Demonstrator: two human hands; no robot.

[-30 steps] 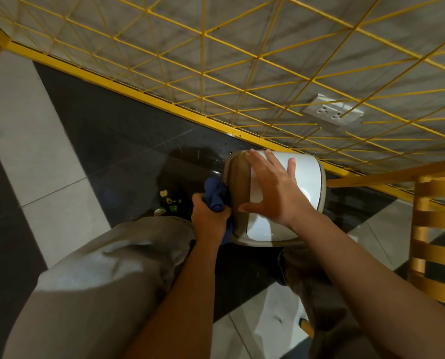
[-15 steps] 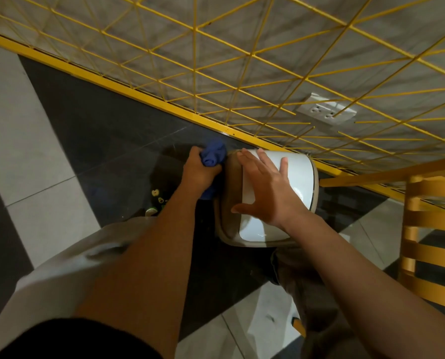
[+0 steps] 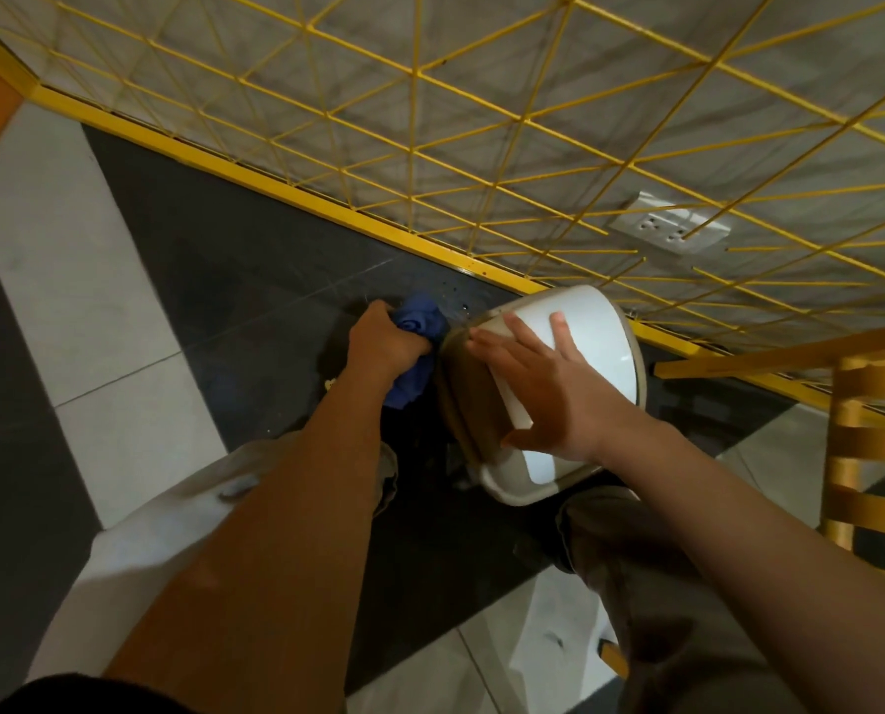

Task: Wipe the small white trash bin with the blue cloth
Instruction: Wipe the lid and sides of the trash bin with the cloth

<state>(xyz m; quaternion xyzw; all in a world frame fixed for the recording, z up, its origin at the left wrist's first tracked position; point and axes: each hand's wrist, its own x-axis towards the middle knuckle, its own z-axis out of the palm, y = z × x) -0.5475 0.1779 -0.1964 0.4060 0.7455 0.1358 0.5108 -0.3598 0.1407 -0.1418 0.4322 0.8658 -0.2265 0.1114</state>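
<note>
On the black-and-white tiled floor (image 3: 121,322) by a yellow wire fence (image 3: 430,121), the bin (image 3: 592,337) sits under the flat, spread right hand (image 3: 548,394), the left hand (image 3: 383,342) squeezing the blue cloth (image 3: 419,327) to its side.

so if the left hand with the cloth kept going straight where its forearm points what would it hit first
Probably the yellow frame rail at the foot of the mesh wall; the left hand, gripping the blue cloth, has only dark floor ahead, though depth is unclear.

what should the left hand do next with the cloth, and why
Probably drag the blue cloth back toward the body along the trash bin side. The left hand has it bunched at the far end, while the right hand lies flat on top, steadying the bin.
</note>
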